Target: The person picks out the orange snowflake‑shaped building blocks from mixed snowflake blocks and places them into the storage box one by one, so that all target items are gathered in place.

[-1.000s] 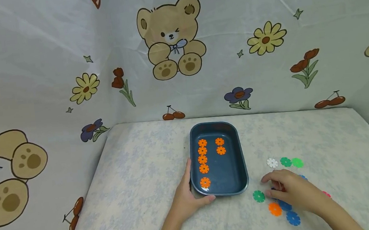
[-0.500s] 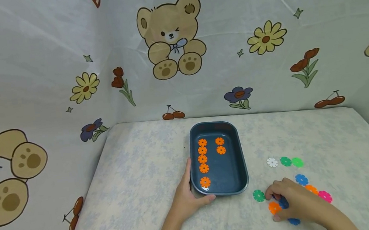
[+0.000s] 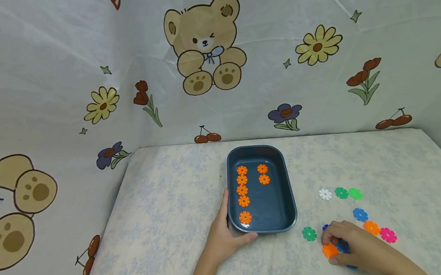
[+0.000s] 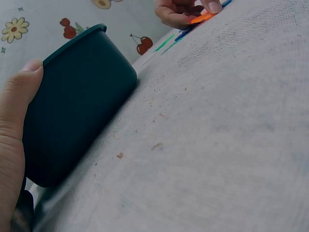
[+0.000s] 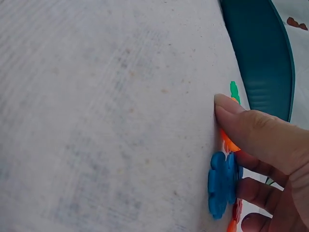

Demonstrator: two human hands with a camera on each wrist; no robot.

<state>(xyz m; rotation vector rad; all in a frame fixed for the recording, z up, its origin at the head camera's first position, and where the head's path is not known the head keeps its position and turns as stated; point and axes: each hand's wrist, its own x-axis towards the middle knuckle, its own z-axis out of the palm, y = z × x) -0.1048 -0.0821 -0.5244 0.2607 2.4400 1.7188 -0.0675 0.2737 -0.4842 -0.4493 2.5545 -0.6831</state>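
Note:
A dark blue rectangular tray [image 3: 265, 213] holds several orange snowflake discs [image 3: 242, 190] in a left column, and two more at its upper right. My left hand [image 3: 224, 239] grips the tray's near left corner; the left wrist view shows the thumb [image 4: 29, 75] at the rim. To the tray's right, my right hand [image 3: 352, 244] pinches an orange snowflake disc [image 3: 329, 251] between thumb and fingers, low over the table. Blue snowflake discs [image 5: 219, 186] lie under and beside that hand, partly hidden. A green snowflake disc [image 3: 309, 234] lies between tray and hand.
Beyond the right hand lie a white disc [image 3: 325, 194], two green discs [image 3: 341, 193], a blue disc [image 3: 360, 214], an orange disc [image 3: 371, 228] and a pink disc [image 3: 388, 235]. A printed cloth [image 3: 210, 112] rises behind the table.
My right hand has moved down and toward the near side, from over the blue discs to the orange disc, which it now pinches. The left hand and tray stay put.

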